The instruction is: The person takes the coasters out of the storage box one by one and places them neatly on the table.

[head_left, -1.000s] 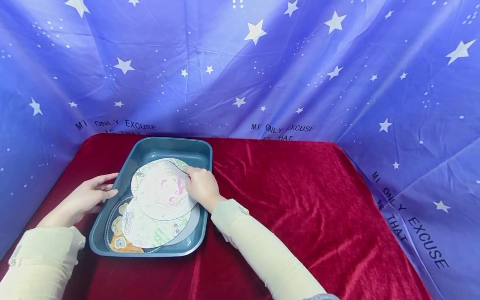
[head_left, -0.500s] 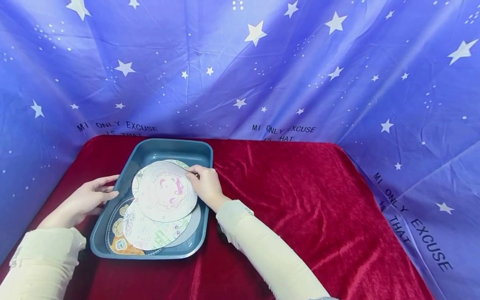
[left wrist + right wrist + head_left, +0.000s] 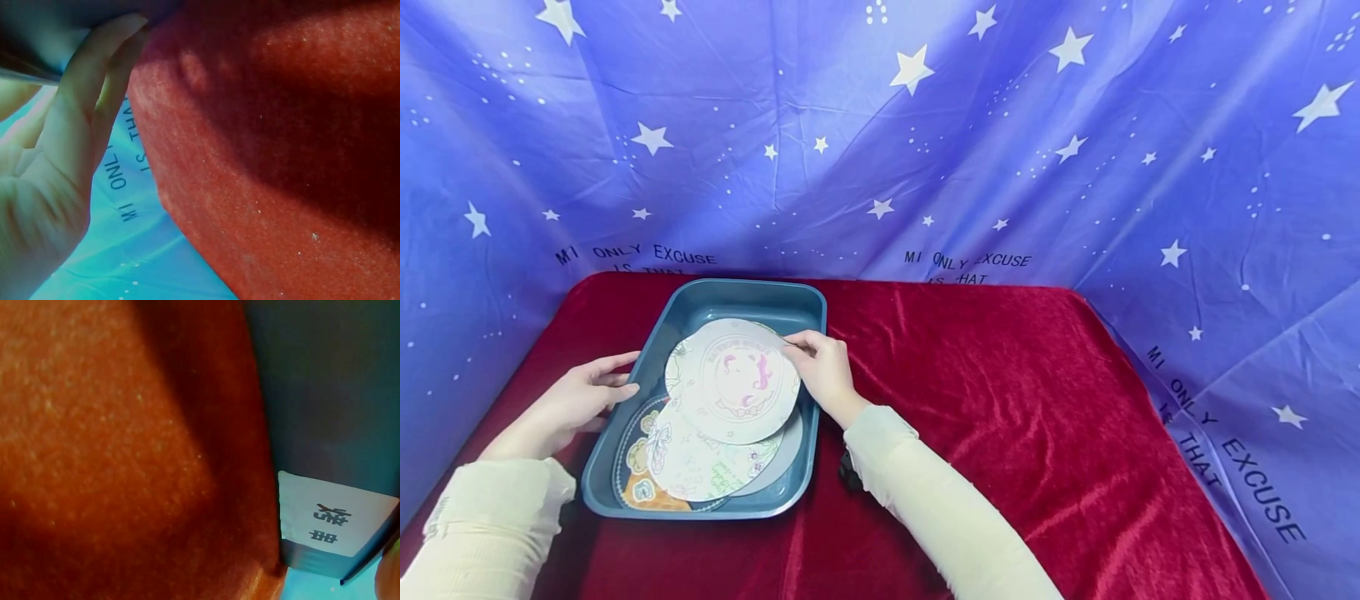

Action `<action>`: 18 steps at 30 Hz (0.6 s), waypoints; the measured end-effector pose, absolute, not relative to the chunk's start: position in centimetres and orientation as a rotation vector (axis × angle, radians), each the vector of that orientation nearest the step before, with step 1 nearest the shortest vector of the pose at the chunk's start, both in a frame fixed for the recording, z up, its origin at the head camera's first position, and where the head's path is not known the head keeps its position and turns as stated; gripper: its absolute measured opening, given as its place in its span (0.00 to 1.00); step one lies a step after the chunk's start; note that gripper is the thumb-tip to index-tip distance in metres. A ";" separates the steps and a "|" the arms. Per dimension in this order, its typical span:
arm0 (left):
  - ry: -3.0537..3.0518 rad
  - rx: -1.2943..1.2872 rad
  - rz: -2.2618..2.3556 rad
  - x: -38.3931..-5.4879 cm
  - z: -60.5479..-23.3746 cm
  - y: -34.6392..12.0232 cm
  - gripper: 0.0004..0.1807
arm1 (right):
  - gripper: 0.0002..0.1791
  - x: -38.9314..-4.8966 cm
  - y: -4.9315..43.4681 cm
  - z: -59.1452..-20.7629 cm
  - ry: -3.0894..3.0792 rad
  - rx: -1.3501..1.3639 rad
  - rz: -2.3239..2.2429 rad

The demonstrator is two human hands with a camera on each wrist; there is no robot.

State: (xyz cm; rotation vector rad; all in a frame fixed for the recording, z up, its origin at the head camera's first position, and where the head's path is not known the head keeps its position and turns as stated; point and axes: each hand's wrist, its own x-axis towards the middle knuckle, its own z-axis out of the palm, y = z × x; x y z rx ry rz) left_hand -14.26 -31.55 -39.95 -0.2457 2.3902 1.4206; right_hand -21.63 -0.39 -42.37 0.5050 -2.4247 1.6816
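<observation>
In the head view a blue-green rectangular pan [image 3: 593,479] holds several overlapping round discs. My right hand [image 3: 826,375] pinches the upper right edge of the top one, a white disc [image 3: 741,421] with a pink print. Beneath it lie a white disc with a green and purple drawing [image 3: 688,471], a plain grey disc [image 3: 787,458] and a dark disc with cookie-like pictures [image 3: 643,492]. My left hand [image 3: 568,402] touches the pan's left side with fingers extended; the left wrist view shows straight fingers [image 3: 81,87] against its dark outer surface.
Wrinkled red velvet [image 3: 985,400] covers the table. Behind and at both sides hangs a blue cloth with white stars [image 3: 850,108]. A white label with dark characters [image 3: 334,519] sticks to the pan's outer wall in the right wrist view.
My right hand has moved slightly right, and its grip now lies at the white disc's edge. The disc has shifted slightly right and its bent edge looks flatter. My left hand has hardly moved.
</observation>
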 end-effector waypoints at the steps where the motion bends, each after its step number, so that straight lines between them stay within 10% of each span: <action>1: 2.394 -0.241 1.419 -14.2 -39.9 -31.5 0.39 | 0.08 -21.6 -0.3 -42.4 -2.423 0.488 1.689; 18: 2.432 -0.185 1.437 -14.2 -40.0 -31.2 0.36 | 0.09 -21.6 0.6 -42.2 -2.437 0.212 1.828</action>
